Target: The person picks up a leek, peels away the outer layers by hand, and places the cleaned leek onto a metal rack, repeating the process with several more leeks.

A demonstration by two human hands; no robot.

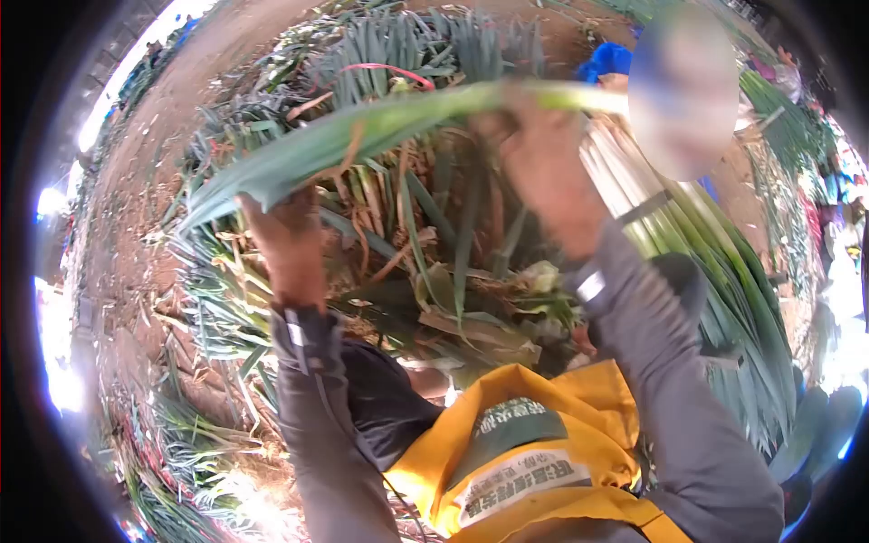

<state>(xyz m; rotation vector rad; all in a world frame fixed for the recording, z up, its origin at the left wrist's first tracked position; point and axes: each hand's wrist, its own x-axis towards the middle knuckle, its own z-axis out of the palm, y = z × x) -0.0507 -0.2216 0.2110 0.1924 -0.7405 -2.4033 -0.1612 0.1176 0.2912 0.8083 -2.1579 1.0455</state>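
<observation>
A long leek (pixel 398 118) stretches across the view, its green leaves at the left and its pale stalk at the right. My left hand (pixel 285 240) is closed around the leafy end. Around the stalk, my right hand (pixel 543 158) is closed too, blurred by motion. To the right of my right hand lies a bundle of leeks (pixel 697 235), white ends up and a dark band across it. Beneath the held leek are loose leaves and dry husks (pixel 434 281).
A heap of leeks (pixel 407 54) stands ahead, with a pink strip on it. More leeks (pixel 181 434) lie at the lower left. Bare ground (pixel 136 190) shows at the left. A blue item (pixel 608 61) sits near a blurred oval patch at the upper right.
</observation>
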